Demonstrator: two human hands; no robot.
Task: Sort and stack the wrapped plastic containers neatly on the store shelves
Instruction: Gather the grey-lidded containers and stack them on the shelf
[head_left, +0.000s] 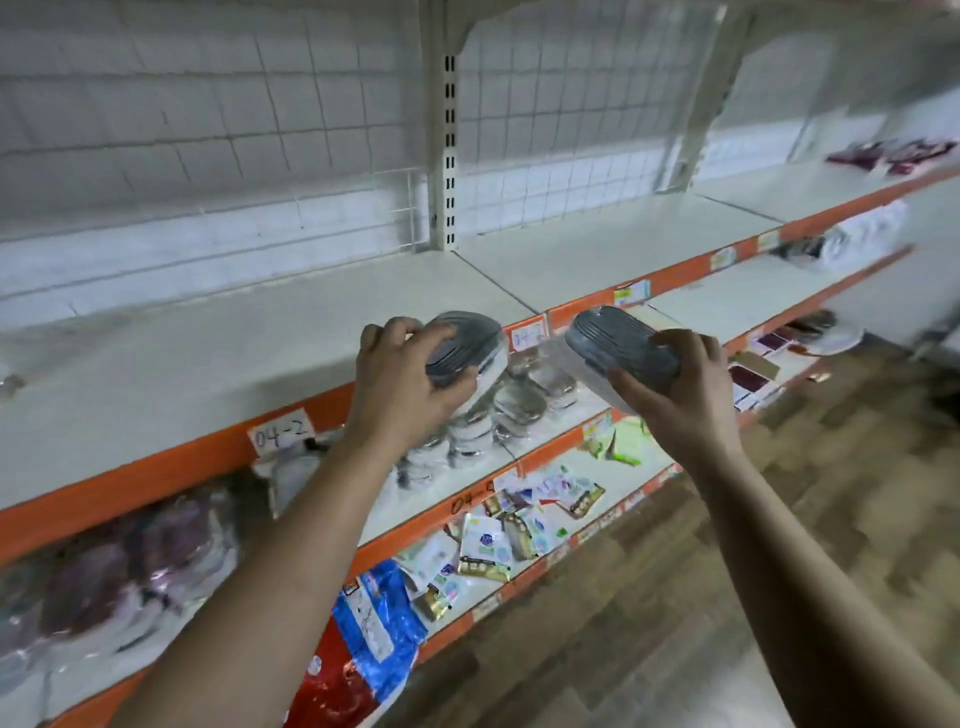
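Left hand (402, 382) grips one grey-lidded wrapped container (470, 345), right hand (675, 395) another (613, 345), above the top shelf's (260, 353) near edge.

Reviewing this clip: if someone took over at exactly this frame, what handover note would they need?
Left hand grips the left container, wrapped and grey-lidded, at the front edge of the upper shelf.
Right hand grips the right container beside it, apart.
Stacked containers sit on the lower shelf.
Done: two in hand. Left: set both down, stack neatly.
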